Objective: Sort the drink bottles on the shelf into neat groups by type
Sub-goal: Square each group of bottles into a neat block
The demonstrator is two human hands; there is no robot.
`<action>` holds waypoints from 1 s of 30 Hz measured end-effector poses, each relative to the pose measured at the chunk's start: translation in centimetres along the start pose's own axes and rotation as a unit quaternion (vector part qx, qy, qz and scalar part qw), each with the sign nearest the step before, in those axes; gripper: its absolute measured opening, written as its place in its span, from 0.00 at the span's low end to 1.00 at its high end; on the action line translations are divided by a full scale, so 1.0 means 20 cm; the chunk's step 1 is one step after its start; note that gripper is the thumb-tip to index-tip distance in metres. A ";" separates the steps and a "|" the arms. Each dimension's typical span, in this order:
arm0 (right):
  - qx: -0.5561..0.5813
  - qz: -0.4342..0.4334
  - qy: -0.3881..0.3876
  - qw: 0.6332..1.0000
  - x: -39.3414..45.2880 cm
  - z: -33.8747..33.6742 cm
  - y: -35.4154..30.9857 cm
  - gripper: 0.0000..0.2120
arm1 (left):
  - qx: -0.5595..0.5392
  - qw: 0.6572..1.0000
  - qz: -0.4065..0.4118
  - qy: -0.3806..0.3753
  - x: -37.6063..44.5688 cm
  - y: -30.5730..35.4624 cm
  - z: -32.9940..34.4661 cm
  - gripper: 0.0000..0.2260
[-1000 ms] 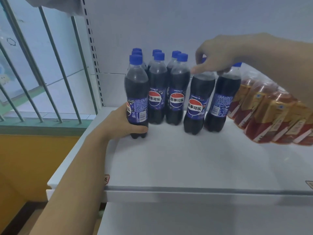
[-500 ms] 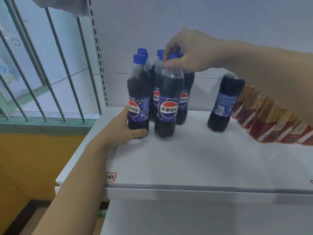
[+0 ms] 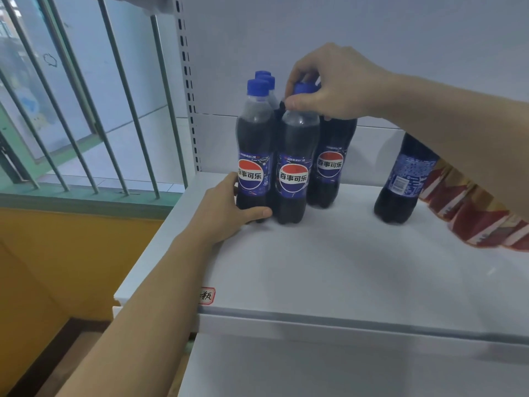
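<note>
Up on the white metal shelf [image 3: 329,270], the left hand [image 3: 226,207] wraps the base of the front-left dark cola bottle with a blue cap [image 3: 254,156]. Beside it and touching, a second blue-capped cola bottle [image 3: 294,170] is pinched at its neck by the right hand [image 3: 335,81]. Another cola bottle [image 3: 403,181] stands apart, near red-labelled tea bottles [image 3: 472,213].

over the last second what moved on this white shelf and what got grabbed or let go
The right hand carried one blue-capped dark cola bottle leftward from beside the lone cola bottle into the cluster, and still pinches its neck. The left hand keeps gripping the front-left cola bottle. The lone bottle and the red-labelled tea bottles stayed on the shelf.
</note>
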State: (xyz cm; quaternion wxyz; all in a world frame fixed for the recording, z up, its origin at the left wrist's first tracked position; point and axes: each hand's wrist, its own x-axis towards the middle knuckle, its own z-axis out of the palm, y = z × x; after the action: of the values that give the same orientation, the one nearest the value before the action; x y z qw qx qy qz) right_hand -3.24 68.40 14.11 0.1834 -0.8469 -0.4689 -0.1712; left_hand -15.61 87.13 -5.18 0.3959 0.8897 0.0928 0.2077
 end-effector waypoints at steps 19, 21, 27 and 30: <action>-0.228 0.078 0.104 0.965 -0.31 -0.24 0.31 0.14 | 0.027 0.999 0.027 0.039 0.03 0.01 0.11 0.35; -0.332 0.179 0.058 0.924 -0.37 -0.26 0.40 0.20 | 0.025 0.999 0.025 0.034 0.03 0.01 0.11 0.35; -0.224 0.233 -0.061 0.944 -0.39 -0.30 0.45 0.19 | 0.017 0.999 0.018 0.036 0.02 0.01 0.11 0.33; -0.147 0.169 -0.034 0.974 -0.38 -0.33 0.40 0.07 | 0.015 0.999 0.017 0.038 0.02 0.00 0.11 0.33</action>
State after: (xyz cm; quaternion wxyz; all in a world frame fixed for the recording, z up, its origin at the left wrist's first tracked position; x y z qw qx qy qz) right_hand -0.87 55.82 15.09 0.0671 -0.9371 -0.2942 -0.1756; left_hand -14.28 85.71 -6.32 0.3748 0.8886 0.0961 0.2465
